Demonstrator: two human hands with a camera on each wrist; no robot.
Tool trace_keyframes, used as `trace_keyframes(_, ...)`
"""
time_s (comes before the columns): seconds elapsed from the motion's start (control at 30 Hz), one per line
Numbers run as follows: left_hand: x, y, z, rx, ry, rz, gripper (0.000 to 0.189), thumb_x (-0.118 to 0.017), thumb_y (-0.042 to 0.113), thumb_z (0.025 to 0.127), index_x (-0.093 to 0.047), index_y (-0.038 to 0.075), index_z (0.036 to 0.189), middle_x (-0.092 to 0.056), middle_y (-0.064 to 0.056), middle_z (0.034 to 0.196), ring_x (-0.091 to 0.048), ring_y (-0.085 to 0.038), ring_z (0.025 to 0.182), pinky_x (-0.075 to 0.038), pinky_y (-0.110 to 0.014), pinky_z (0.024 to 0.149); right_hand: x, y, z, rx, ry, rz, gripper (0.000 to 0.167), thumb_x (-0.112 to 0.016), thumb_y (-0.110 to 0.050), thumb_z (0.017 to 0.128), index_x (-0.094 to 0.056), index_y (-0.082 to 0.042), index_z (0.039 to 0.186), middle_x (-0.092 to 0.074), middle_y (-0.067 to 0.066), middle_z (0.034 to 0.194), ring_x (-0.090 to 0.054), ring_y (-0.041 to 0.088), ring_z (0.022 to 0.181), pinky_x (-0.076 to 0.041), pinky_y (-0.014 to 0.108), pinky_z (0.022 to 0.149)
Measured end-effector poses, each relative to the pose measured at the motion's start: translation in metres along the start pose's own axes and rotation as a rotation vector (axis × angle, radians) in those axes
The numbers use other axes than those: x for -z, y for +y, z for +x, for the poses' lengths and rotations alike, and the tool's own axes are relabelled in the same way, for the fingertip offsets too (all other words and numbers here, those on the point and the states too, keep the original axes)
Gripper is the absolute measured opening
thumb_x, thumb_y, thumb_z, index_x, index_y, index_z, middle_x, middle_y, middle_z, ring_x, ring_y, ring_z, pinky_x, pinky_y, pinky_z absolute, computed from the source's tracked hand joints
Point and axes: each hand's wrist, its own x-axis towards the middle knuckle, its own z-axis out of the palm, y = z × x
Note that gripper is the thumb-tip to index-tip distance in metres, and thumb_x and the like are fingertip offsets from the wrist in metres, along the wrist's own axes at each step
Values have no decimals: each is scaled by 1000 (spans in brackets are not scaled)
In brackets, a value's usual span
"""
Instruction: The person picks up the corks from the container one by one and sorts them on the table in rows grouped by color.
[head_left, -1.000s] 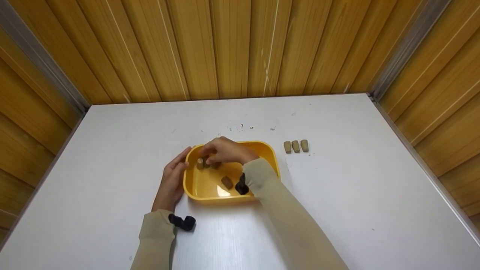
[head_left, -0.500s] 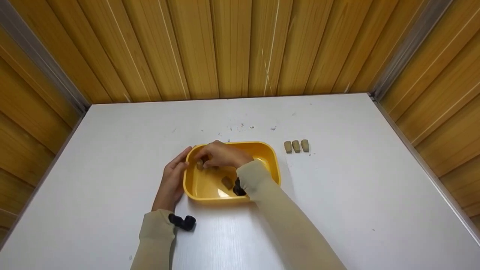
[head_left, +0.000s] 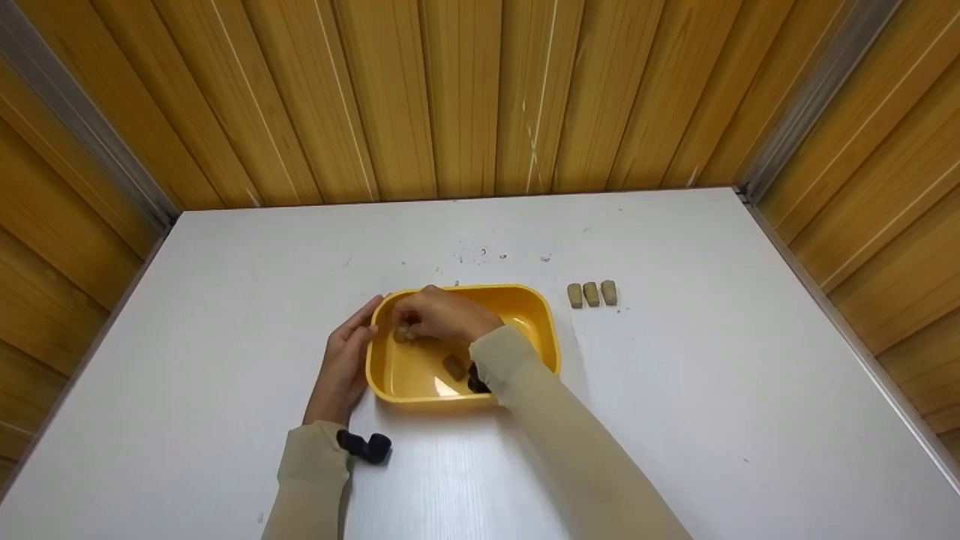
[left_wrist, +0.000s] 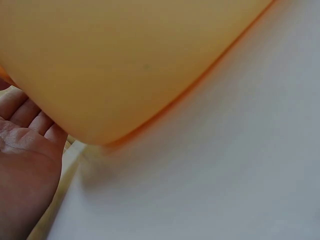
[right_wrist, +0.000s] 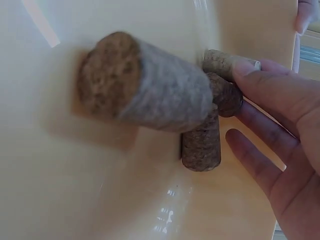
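Note:
A yellow plastic basin [head_left: 435, 400] stands on the table. My left hand [head_left: 346, 364] rests against its left outer wall, fingers fairly straight and thumb tip at the rim. Inside the basin, my right hand [head_left: 448, 315] pinches a pale cork stopper [right_wrist: 218, 61] near the left end, thumb on top of it. Beside those fingers in the right wrist view lie a dark cork [right_wrist: 227, 96] and another brown cork [right_wrist: 201, 147]. A separate cork [head_left: 454, 366] lies nearer the basin's front, large and blurred in the right wrist view. The right hand partly hides the corks in the head view.
Three corks stand in a row on the white table [head_left: 675, 360], right of the basin; the middle cork [head_left: 591, 293] is close to both others. Wood-patterned walls [head_left: 465, 97] enclose the back and sides. Small dark marks dot the tabletop behind the basin.
The right hand has moved a little left and towards the front inside the basin, and its fingers now cover much of the leftmost cork. The left hand and basin stay in place.

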Motion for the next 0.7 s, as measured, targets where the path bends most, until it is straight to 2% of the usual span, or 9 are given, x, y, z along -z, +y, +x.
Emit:
trace_keyframes(0.07,0,0,0,7,3,9,53,-37,3,96,-38,11,148,-33,0,156,-29,-12,144,-35,-23,113,0,2,-1,4,0,31,16,-64,-15,89,-70,-13,104,-67,-2,98,-53,12,87,-48,18,78)
trace_keyframes(0.2,0,0,1,19,3,14,53,-37,3,95,-38,10,148,-33,0,156,-28,-12,144,-35,-22,112,4,3,-4,-15,-29,90,15,-64,-17,90,-68,-10,102,-69,-1,99,-56,10,82,-50,17,75)
trace_keyframes(0.47,-1,1,2,16,25,46,52,-37,4,95,-40,11,147,-33,0,156,-29,-12,144,-35,-23,112,28,3,-16,-17,-27,106,20,-65,-19,90,-62,-7,107,-70,5,111,-65,14,102,-52,28,95)
trace_keyframes(0.6,-1,1,3,29,38,62,53,-37,4,95,-39,12,147,-32,1,156,-28,-11,145,-33,-24,114,39,5,-28,3,-4,160,22,-64,-19,91,-57,-6,108,-70,8,113,-66,17,107,-54,30,94)
trace_keyframes(0.7,0,1,2,35,44,61,53,-38,5,95,-40,13,147,-33,2,156,-28,-10,144,-32,-24,114,47,7,-37,-13,23,189,22,-64,-22,92,-55,-8,106,-70,7,114,-66,16,106,-54,29,93)
